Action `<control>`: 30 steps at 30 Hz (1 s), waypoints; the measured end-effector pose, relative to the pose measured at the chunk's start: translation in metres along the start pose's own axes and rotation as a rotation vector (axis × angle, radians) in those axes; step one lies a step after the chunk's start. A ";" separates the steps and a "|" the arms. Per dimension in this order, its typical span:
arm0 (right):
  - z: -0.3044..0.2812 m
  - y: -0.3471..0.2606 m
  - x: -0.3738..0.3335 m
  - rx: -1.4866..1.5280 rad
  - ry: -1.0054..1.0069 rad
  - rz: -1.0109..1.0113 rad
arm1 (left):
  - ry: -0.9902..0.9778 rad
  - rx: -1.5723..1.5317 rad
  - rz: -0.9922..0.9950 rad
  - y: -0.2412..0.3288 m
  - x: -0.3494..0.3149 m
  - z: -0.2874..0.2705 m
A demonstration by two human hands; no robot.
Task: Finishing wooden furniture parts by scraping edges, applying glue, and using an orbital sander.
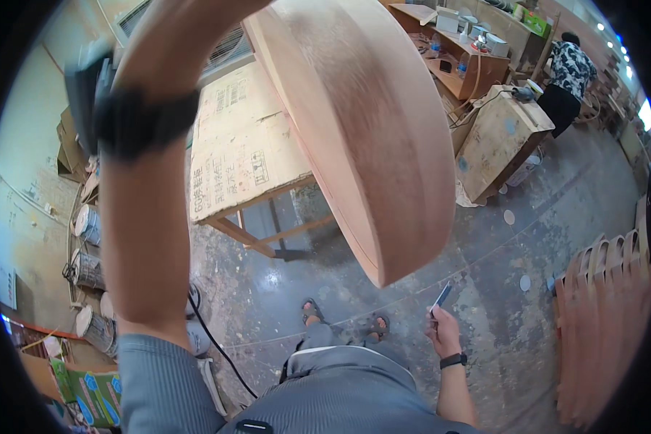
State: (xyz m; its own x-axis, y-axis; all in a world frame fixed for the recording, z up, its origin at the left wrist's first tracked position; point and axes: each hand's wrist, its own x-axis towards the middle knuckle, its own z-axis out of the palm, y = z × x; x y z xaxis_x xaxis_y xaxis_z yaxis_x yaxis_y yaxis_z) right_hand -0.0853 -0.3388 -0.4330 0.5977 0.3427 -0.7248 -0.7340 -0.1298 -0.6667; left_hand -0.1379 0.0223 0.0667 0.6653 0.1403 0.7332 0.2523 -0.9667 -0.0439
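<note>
Head view: gripping slim dark-and-white object [443, 293] in right hand [445, 333], left hand unseen, perhaps risking curved pinkish wooden piece [390, 137] slipping if loosely supported.

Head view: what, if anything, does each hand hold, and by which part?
The right hand grips a slim flat object by its near end. The left hand is out of frame, so cannot be told.

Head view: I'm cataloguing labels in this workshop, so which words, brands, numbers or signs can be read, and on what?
I won't copy wording, but here is where print stands:
Tabletop: dark characters, digits and a boxed group of symbols; some clear, the far print blurred.
Green packages: print too small to read.
Green box: markings too small to read.
Curved piece: none visible.
</note>
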 end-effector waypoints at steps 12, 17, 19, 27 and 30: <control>0.035 -0.033 0.078 0.176 -0.170 -0.054 | -0.423 -0.053 -0.166 -0.027 0.010 0.037; 0.097 -0.084 0.077 0.209 -0.186 -0.139 | -0.179 -0.298 -0.640 -0.099 -0.051 -0.002; 0.121 -0.102 0.093 0.227 -0.253 -0.146 | -0.120 -0.503 -0.901 -0.086 -0.072 -0.008; 0.259 -0.118 0.123 -0.035 -0.388 -0.328 | -0.076 -0.743 -1.308 -0.201 -0.228 -0.058; 0.260 -0.104 0.162 -0.031 -0.386 -0.406 | 0.017 -0.743 -1.430 -0.214 -0.309 -0.035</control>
State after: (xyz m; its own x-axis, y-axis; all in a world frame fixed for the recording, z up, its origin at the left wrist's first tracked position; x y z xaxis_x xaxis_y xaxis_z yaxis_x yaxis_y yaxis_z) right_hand 0.0041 -0.0277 -0.4363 0.6646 0.6857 -0.2970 -0.4565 0.0579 -0.8879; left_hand -0.4224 0.1786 -0.1271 0.1873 0.9761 -0.1100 0.2456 0.0619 0.9674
